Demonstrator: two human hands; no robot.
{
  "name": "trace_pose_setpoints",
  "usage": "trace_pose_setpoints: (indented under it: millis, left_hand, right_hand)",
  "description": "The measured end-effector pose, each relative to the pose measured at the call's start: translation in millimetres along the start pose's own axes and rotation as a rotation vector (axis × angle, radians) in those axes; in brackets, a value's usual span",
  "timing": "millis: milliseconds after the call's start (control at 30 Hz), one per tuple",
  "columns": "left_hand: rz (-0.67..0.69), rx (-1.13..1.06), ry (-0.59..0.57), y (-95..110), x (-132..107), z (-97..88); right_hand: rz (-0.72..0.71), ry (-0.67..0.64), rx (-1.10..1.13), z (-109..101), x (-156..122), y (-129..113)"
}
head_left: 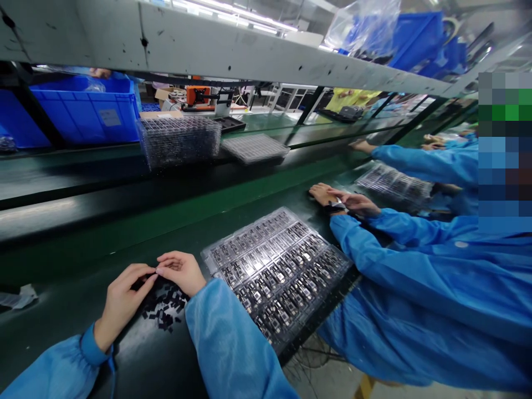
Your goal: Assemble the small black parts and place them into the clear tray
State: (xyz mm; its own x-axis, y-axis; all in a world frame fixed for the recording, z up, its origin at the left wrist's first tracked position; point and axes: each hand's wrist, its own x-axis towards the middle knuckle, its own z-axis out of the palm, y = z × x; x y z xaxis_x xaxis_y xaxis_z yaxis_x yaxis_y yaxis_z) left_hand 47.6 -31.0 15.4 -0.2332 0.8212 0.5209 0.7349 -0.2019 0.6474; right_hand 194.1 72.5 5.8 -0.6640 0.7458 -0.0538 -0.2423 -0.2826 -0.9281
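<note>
My left hand point(123, 295) and my right hand point(181, 270) meet fingertip to fingertip above a heap of small black parts point(164, 309) on the dark green bench. Both hands are curled in a pinch; what sits between the fingertips is too small to make out. Just right of my right hand lies a clear plastic tray point(277, 271) with several rows of small black components in its pockets. Both my arms are in blue sleeves.
A co-worker in a blue coat at the right has both hands point(338, 199) on the bench by another tray point(393, 185). Across the green belt point(174, 216) stand stacked clear trays point(180, 139), a flatter stack point(254, 147) and a blue bin point(87, 108). A grey shelf point(233, 52) runs overhead.
</note>
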Motion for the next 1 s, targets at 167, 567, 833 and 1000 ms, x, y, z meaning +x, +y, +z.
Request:
trace_pose_setpoints:
  millis: [167, 567, 833, 1000]
  left_hand:
    - [0.007, 0.000, -0.006, -1.8, -0.6, 0.1]
    - [-0.032, -0.019, -0.019, -0.3, 1.2, -0.1]
    - [-0.036, -0.029, -0.017, 1.6, 1.4, 0.3]
    - [-0.014, -0.040, -0.028, -0.1, 1.9, 0.0]
  right_hand:
    - [0.003, -0.001, -0.002, -0.2, 0.1, -0.4]
    - [0.008, 0.001, -0.061, 0.3, -1.2, -1.9]
    - [-0.007, -0.013, -0.061, -1.8, 0.1, 3.8]
    - [0.007, -0.028, -0.045, -2.8, -0.9, 3.6]
